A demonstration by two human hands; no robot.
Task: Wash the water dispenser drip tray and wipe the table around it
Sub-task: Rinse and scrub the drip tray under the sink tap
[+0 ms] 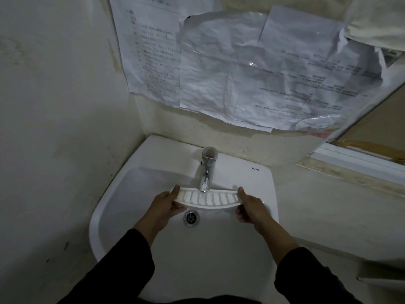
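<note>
Holding one white drip tray (208,199) over a white sink (114,207), level and lengthwise from side to side, slotted face up. Gripped at its left end by the left hand (165,205), thumb on the upper rim and fingers curled underneath; gripped at its right end by the right hand (249,208) the same way, thumb on top, fingers folded under. Both hands closed round the tray, one at each end, with the ribbed middle bare between them. Dark sleeves (131,266) covering both forearms up to the wrists.

Sitting right under the spout of a single chrome faucet (206,172), whose tip overlaps the tray's far edge and hides a small stretch of it. Hard to tell in the dim light whether water is running. Just below the tray, one round metal drain (191,217) in the basin floor, close to the left hand's fingers.

Behind the faucet, a pale stained wall carrying several overlapping crumpled paper notices (241,69) with print too small to read, partly under glossy plastic. To the right, a pale surface (328,216) beside the sink and a window frame (350,154) above it.

Counted: one tray, two hands, one faucet, one drain, one sink.
</note>
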